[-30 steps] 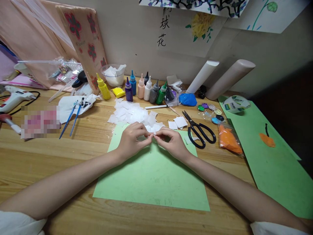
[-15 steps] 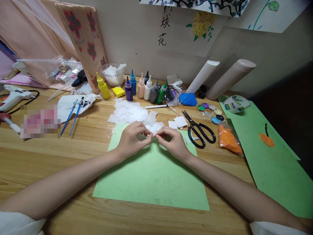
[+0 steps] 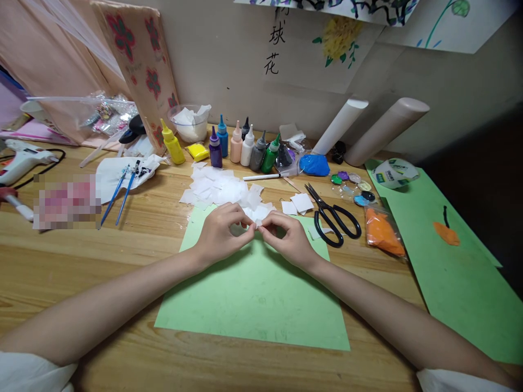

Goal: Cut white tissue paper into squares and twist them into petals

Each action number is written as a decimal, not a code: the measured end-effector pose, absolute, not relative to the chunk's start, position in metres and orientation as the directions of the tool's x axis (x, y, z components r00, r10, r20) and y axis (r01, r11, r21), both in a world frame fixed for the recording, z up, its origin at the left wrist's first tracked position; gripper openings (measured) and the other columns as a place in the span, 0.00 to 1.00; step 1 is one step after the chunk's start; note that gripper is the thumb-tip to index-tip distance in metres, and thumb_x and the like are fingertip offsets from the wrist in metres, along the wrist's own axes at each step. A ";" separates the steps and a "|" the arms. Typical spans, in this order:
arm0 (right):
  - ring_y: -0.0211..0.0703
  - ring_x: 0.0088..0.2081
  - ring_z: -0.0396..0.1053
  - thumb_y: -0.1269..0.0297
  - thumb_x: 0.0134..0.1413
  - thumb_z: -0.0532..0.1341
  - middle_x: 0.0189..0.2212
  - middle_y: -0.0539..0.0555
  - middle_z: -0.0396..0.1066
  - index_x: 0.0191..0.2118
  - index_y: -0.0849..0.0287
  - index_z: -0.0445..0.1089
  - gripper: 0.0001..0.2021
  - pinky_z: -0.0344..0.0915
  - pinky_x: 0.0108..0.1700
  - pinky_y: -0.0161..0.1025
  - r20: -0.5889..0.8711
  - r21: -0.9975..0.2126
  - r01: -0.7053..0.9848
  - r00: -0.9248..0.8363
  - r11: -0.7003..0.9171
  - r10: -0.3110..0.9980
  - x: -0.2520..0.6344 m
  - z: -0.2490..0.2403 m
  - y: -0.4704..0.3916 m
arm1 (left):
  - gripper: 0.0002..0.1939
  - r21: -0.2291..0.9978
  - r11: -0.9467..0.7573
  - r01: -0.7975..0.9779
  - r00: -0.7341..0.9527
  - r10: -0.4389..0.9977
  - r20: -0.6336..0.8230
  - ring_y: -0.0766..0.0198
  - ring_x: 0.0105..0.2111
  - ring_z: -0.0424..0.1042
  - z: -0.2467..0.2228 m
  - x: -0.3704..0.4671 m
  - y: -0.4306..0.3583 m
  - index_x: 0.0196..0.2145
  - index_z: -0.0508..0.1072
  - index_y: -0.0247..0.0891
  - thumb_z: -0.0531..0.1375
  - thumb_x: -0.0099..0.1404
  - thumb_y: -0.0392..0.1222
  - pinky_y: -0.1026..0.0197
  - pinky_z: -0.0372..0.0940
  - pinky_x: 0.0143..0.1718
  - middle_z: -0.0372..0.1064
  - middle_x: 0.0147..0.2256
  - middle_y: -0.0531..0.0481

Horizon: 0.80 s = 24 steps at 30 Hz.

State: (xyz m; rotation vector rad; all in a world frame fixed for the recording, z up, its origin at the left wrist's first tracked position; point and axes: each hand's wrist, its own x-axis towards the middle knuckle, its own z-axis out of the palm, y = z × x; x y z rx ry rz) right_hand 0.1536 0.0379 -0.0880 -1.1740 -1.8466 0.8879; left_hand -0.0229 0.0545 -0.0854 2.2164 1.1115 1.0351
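Observation:
My left hand (image 3: 224, 231) and my right hand (image 3: 288, 238) meet fingertip to fingertip over the top part of a green paper sheet (image 3: 249, 305). Both pinch a small piece of white paper (image 3: 258, 222), mostly covered by the fingers. Just beyond them spreads a loose heap of white paper squares (image 3: 218, 186). A few more white squares (image 3: 302, 203) lie to the right of my right hand. Black-handled scissors (image 3: 333, 215) rest with slightly parted blades beside these, their points toward the wall.
Several paint bottles (image 3: 247, 147) stand behind the heap, near a white pen (image 3: 261, 177). Paintbrushes (image 3: 125, 196) and a glue gun (image 3: 24, 160) lie left. On the right are an orange clay bag (image 3: 382, 231), a tape roll (image 3: 395, 173) and another green sheet (image 3: 469, 288).
Almost nothing differs. My fingertips have shifted very slightly around the white paper, and the camera view has moved a little.

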 end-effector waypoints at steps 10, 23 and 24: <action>0.37 0.27 0.59 0.70 0.51 0.57 0.23 0.49 0.63 0.25 0.59 0.65 0.06 0.56 0.29 0.34 0.171 -0.887 0.387 -0.231 0.252 0.958 0.155 -0.090 0.040 | 0.08 0.799 -0.309 0.516 0.064 0.944 0.323 0.66 0.29 0.62 -0.090 -0.027 0.066 0.27 0.65 0.38 0.53 0.64 0.40 0.63 0.58 0.30 0.63 0.27 0.53; 0.52 0.45 0.61 0.74 0.52 0.55 0.41 0.62 0.64 0.43 0.63 0.65 0.11 0.60 0.45 0.45 0.374 -0.432 0.866 -0.082 0.252 0.924 0.168 -0.092 0.054 | 0.14 0.583 -0.658 0.477 0.470 0.751 0.463 0.60 0.43 0.66 -0.082 -0.026 0.052 0.46 0.68 0.40 0.52 0.62 0.36 0.55 0.62 0.44 0.67 0.42 0.46; 0.54 0.44 0.61 0.73 0.52 0.55 0.41 0.64 0.64 0.41 0.65 0.66 0.10 0.60 0.44 0.46 0.365 -0.311 0.928 -0.081 0.203 0.927 0.171 -0.091 0.056 | 0.15 0.540 -0.722 0.432 0.603 0.677 0.423 0.59 0.45 0.66 -0.081 -0.025 0.050 0.47 0.68 0.40 0.53 0.62 0.36 0.54 0.62 0.46 0.69 0.43 0.46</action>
